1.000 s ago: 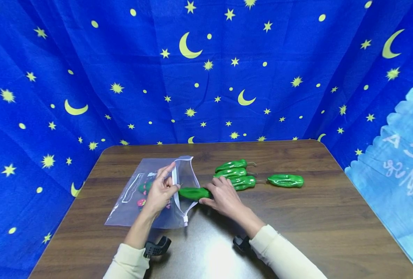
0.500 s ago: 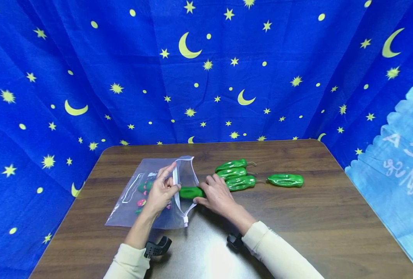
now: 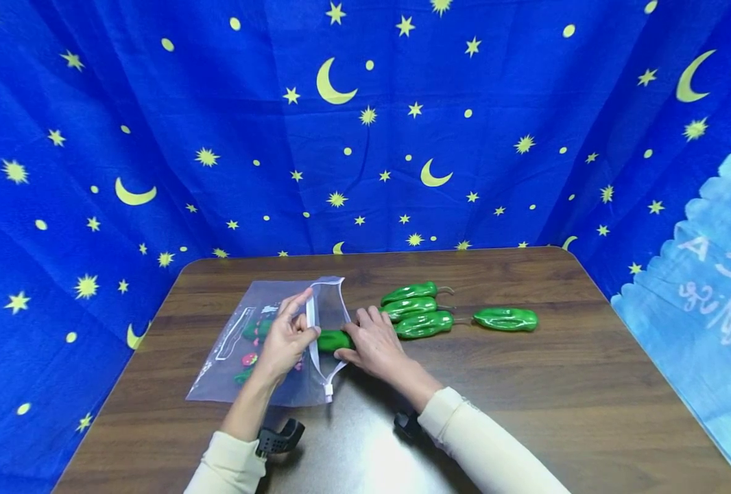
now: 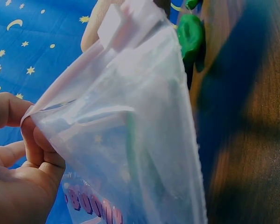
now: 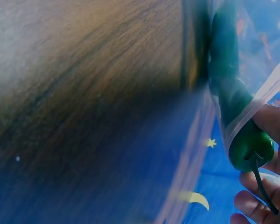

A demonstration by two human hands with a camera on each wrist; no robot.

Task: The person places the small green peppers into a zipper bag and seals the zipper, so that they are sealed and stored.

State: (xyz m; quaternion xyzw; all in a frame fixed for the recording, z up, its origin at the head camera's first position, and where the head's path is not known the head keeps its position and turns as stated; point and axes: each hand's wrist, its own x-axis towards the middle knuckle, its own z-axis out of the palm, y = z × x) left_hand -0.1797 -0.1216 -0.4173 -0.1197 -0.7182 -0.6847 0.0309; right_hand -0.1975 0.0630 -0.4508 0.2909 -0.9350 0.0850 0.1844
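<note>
A clear zip bag (image 3: 214,384) with a pink and white print lies on the table, its mouth facing right. My left hand (image 3: 284,344) pinches the upper edge of that mouth and lifts it. My right hand (image 3: 374,346) grips a green pepper (image 3: 333,341) by its stem end, the tip inside the bag mouth. The right wrist view shows this pepper's stem (image 5: 261,186) outside the bag and another green shape (image 5: 224,46) deeper in. Through the film a green form (image 3: 254,331) shows behind my left hand; the print partly hides it.
Three green peppers (image 3: 425,324) lie side by side, just right of my right hand. Another pepper (image 3: 505,319) lies farther right. The bag's white slider (image 3: 328,390) is at its near corner. A blue star-patterned cloth (image 3: 372,137) hangs behind the wooden table (image 3: 557,412).
My right hand has moved left, pushing the pepper farther into the bag mouth. The green form inside has shifted slightly left. My left hand has stayed in place.
</note>
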